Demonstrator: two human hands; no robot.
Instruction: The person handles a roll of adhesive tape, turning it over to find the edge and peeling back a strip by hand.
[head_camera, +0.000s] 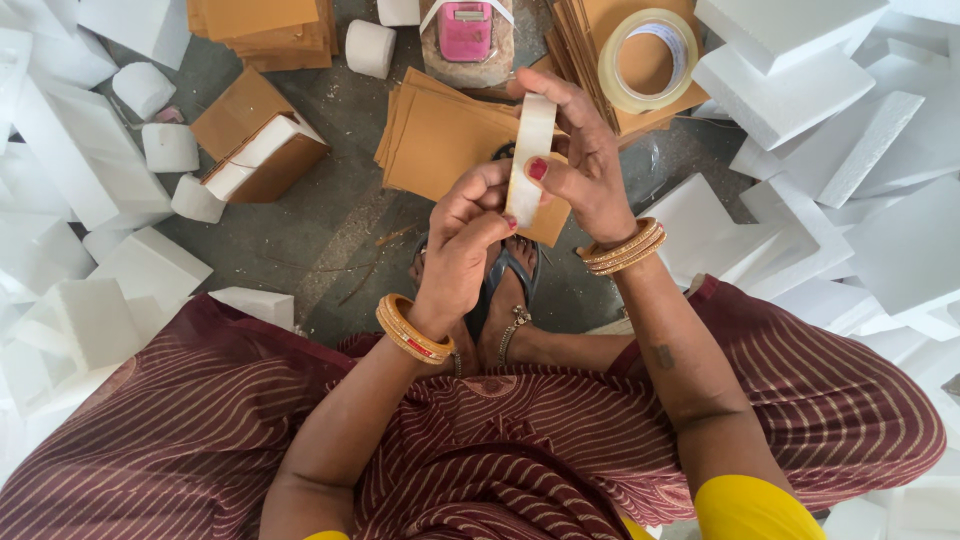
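White and edge-on to the camera, a narrow roll of adhesive tape (530, 160) stands upright between both hands, above the person's sandalled feet (505, 290) and the grey concrete floor (330, 230). The right hand (580, 165) is closed around the roll, its fingers curled over the top and far side and its red-nailed thumb pressed on the near face. The left hand (465, 240) is pinched shut at the roll's lower edge, thumb and forefinger tips touching the tape there; whether they hold a loose end cannot be told. Gold bangles sit on both wrists.

Just behind the roll lies a fanned stack of flat brown cardboard sheets (435, 140). Behind and to the right of the roll, a larger ring of clear packing tape (648, 60) rests on another pile of brown card. Straight behind the roll, well apart, stands a pink device on a pale block (466, 35). To the left of the roll sits a white foam block partly wrapped in brown card (262, 155), with small white foam cylinders (170, 147) beyond it. White foam slabs (800, 90) are heaped to the right of the roll, and more to its far left.
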